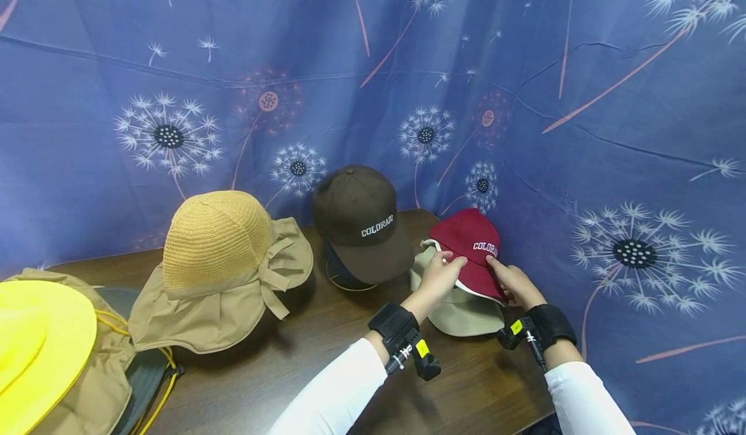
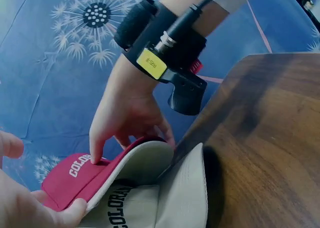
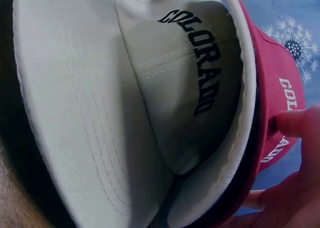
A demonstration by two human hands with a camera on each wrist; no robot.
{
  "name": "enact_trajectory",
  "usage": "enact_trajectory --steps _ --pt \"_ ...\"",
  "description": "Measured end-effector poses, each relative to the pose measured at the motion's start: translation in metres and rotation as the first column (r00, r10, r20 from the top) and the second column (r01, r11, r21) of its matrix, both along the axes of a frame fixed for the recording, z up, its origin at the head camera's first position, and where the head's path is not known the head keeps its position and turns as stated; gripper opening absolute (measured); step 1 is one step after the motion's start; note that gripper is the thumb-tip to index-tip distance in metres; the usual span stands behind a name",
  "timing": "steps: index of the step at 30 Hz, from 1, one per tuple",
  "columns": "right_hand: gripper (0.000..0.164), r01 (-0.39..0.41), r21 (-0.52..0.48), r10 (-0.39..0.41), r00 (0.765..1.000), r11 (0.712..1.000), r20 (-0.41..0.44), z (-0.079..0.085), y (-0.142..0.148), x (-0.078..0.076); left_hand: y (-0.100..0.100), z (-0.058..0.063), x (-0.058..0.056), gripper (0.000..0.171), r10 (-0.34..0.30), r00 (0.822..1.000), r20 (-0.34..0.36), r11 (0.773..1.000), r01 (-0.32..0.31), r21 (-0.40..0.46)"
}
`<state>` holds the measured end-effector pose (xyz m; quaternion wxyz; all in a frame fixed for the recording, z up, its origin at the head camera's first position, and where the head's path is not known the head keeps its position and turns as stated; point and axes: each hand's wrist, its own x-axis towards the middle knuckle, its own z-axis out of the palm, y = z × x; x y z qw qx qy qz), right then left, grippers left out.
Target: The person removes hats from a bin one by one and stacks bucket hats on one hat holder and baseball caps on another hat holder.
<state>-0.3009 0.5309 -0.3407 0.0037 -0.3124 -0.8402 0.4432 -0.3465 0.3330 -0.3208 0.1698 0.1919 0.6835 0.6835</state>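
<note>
A red cap [image 1: 469, 231] with white COLORADO lettering sits over a beige cap [image 1: 471, 315] at the right end of the table, next to the curtain. My left hand [image 1: 437, 276] pinches the red cap at the left side of its brim. On the opposite side, my right hand [image 1: 516, 285] grips the brim, thumb near the lettering. A pale layer [image 3: 240, 108] lines the red brim from below in the right wrist view. Underneath, the beige cap's dark COLORADO lettering [image 3: 200, 58] shows, its brim reaching toward me. The caps' back parts are hidden.
A brown cap [image 1: 355, 215] stands on a dark stand left of the red one. Farther left are a straw-crowned tan hat [image 1: 218, 241] with a bow and a yellow wide-brimmed hat [image 1: 46, 338] over other hats. Blue dandelion-print curtain [image 1: 350, 66] closes off the back and right.
</note>
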Motion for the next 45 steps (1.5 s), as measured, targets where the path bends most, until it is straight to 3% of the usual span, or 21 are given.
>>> enact_trajectory --steps 5,8,14,18,21,27,34,45 --pt "0.058 -0.004 -0.13 0.004 1.0 0.991 -0.002 -0.003 0.005 0.001 0.001 0.0 0.0 0.052 0.003 1.0 0.03 0.999 -0.004 0.037" --pt "0.059 -0.017 -0.117 0.017 1.0 0.993 -0.002 -0.005 0.005 0.003 0.003 -0.002 -0.002 0.051 0.006 0.999 0.045 0.998 -0.009 0.059" --pt "0.062 -0.024 0.067 0.026 0.999 0.997 -0.037 -0.012 -0.001 0.002 0.006 -0.008 -0.003 0.049 0.024 0.996 0.087 0.995 -0.032 0.091" --pt "0.073 0.001 0.236 0.017 0.997 0.972 -0.072 -0.015 -0.007 0.002 0.006 -0.012 -0.004 0.049 0.024 0.99 0.142 0.991 -0.042 0.126" --pt "0.082 0.02 0.294 0.006 0.996 0.956 -0.089 -0.015 -0.012 0.005 0.005 -0.014 -0.005 0.052 0.004 0.982 0.187 0.985 -0.036 0.167" --pt "0.089 0.087 0.271 -0.057 0.992 0.959 -0.117 -0.012 -0.02 0.009 0.003 -0.016 -0.007 0.056 -0.053 0.974 0.22 0.976 0.004 0.217" --pt "0.091 0.145 0.25 -0.105 0.98 0.957 -0.167 -0.004 -0.019 0.011 0.002 -0.012 -0.009 0.058 -0.139 0.963 0.233 0.949 0.062 0.31" --pt "0.09 0.211 0.214 -0.159 0.959 0.954 -0.235 0.01 -0.021 0.017 0.003 -0.006 -0.005 0.055 -0.171 0.963 0.21 0.929 0.086 0.36"
